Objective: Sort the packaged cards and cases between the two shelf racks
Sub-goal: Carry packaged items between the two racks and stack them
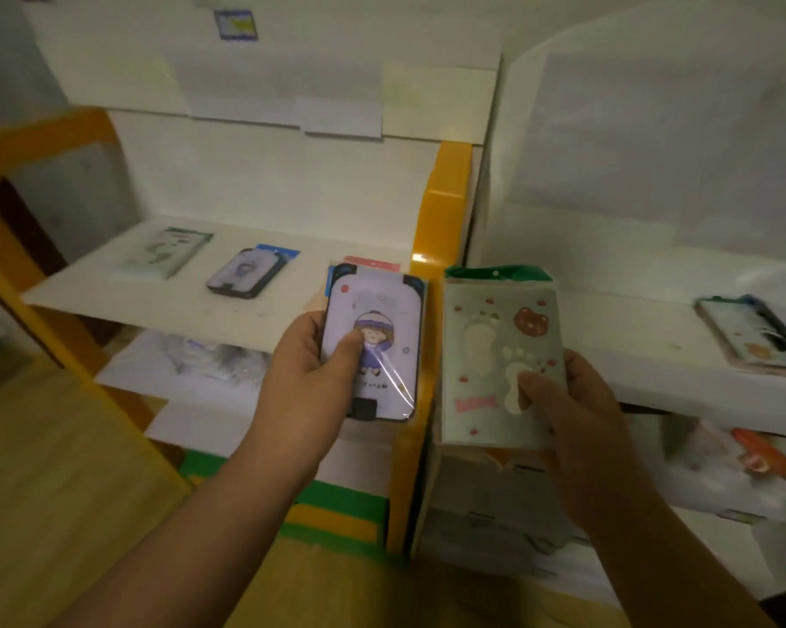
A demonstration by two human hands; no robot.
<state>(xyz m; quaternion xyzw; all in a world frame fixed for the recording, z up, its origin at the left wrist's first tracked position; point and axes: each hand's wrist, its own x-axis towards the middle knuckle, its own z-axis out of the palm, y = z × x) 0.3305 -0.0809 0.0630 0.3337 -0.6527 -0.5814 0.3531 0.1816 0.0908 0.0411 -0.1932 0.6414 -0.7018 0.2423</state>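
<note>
My left hand point(311, 378) grips a packaged lilac case point(375, 328) printed with a cartoon girl, thumb on its front, in front of the left rack's orange post. My right hand point(576, 414) holds a pale green packaged card point(495, 342) with footprints and a brown bear, under a green header. On the left rack's white shelf point(110, 287) lie a green-edged card pack point(166, 251), a dark lilac case point(248, 274) and a red-topped pack point(373, 263) partly hidden behind the held case. On the right rack's shelf point(631, 337) lies another packaged case point(753, 333).
An orange post point(443, 206) separates the two racks. Lower shelves hold wrapped items, including an orange one point(767, 455) at the right. White paper sheets point(336, 115) hang on the left rack's back. Wooden floor point(42, 469) shows at lower left.
</note>
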